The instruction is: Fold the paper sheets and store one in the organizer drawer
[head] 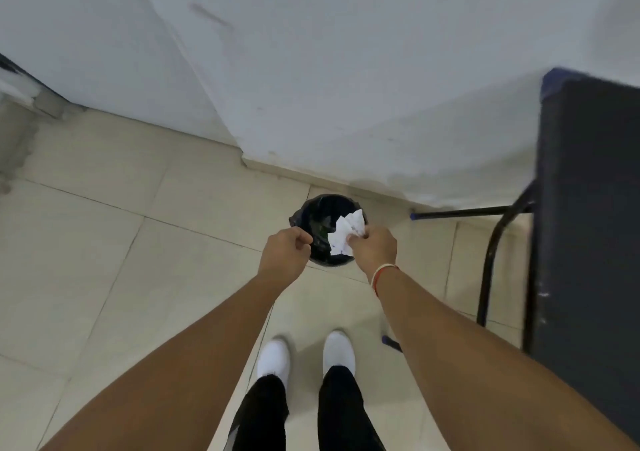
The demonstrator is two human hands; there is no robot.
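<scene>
Tiled floor (104, 228), pale beige, meets a white wall (346, 69) at a corner; person stands over it, view straight down. Crumpled white paper (346, 232) sits pinched in the right hand (374, 248), fingers closed on its near edge, held directly above the open mouth of a small bin with a black liner (320, 239) that stands on the floor by the wall. Paper looks crushed rather than folded; faint marks on it, too blurred to read. Left hand (285, 248) is loosely curled at the bin's near-left rim; whether it grips the liner edge or nothing, I cannot tell. Red-and-white thread band (381, 275) on the right wrist. White shoes (304, 353) and dark trousers below, a dark table or desk (588, 225) on black metal legs at the right. No organizer drawer in view. Judgement on risk: with the sheet poised over the bin, a release would drop it in, and if this is the sheet meant for storing, the task loses it; retrieval from the liner would soil or tear it further. Creasing already present would make a clean fold hard. A loose pinch could also let it fall beside the bin. No brands, labels or legible writing found anywhere.
</scene>
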